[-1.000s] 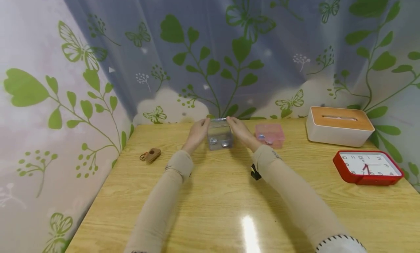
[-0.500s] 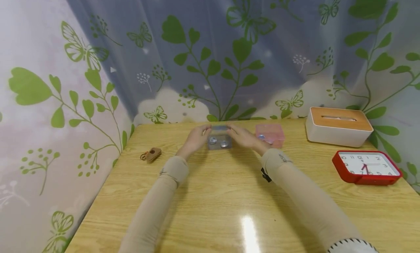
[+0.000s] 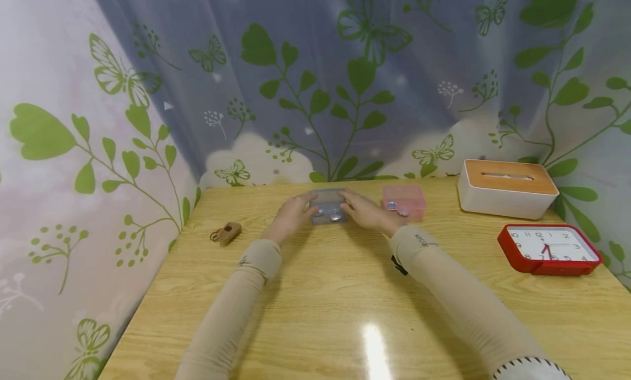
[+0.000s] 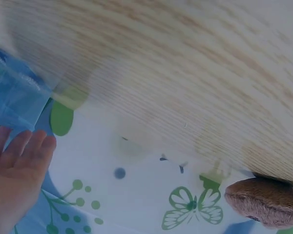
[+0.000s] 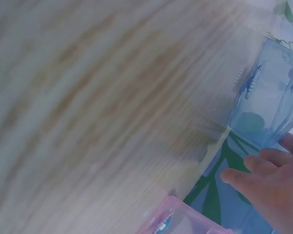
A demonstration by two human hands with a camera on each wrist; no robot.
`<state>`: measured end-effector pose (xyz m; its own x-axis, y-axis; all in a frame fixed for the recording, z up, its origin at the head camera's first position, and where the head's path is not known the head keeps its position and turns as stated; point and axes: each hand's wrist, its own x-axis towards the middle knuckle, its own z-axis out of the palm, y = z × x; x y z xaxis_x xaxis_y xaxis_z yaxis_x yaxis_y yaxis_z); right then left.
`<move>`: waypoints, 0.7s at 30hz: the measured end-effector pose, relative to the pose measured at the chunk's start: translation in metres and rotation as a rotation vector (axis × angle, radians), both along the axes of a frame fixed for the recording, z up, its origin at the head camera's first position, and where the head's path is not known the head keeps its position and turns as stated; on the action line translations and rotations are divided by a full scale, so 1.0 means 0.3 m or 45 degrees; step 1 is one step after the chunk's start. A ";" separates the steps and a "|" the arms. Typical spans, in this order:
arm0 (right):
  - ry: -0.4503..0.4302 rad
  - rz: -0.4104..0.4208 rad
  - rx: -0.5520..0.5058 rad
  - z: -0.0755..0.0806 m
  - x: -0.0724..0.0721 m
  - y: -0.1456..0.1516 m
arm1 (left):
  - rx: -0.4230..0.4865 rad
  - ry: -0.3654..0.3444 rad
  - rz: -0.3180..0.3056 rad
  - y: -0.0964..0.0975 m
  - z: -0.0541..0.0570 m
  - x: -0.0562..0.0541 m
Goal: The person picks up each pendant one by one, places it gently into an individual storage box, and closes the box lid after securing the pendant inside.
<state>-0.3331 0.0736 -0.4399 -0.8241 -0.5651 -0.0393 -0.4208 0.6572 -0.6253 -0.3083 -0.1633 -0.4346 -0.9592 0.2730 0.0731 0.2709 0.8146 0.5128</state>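
A small clear bluish plastic box (image 3: pixel 328 210) with a lid stands near the back of the table. Round silvery pieces show at its front; whether they are inside or on it I cannot tell. My left hand (image 3: pixel 292 217) is at its left end, thumb by the front corner. In the left wrist view, straight fingers (image 4: pixel 36 146) of that hand reach the box's edge. At the other end is my right hand (image 3: pixel 366 211), its thumb near the front right corner. The right wrist view has its fingers (image 5: pixel 256 168) loosely extended beside the box (image 5: pixel 266 97).
A pink translucent box (image 3: pixel 404 202) stands just right of my right hand. Farther right are a white tissue box (image 3: pixel 498 199) with a wooden top and a red clock (image 3: pixel 549 248). A small brown fuzzy pouch (image 3: pixel 229 233) lies left. A patterned curtain (image 3: pixel 315 84) hangs behind.
The clear box's raised lid has come down flat. Both hands have dropped from the lid's upper edge to the box's ends, with the thumbs now near its front corners.
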 end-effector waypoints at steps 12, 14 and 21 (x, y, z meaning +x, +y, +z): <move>0.148 -0.051 0.019 0.016 0.020 -0.011 | -0.123 0.091 0.107 0.024 -0.005 0.010; 0.159 -0.054 0.028 0.020 0.019 -0.013 | -0.127 0.081 0.124 0.033 0.001 0.010; 0.130 -0.063 -0.052 -0.006 0.017 0.010 | -0.052 0.017 0.132 0.052 -0.028 0.021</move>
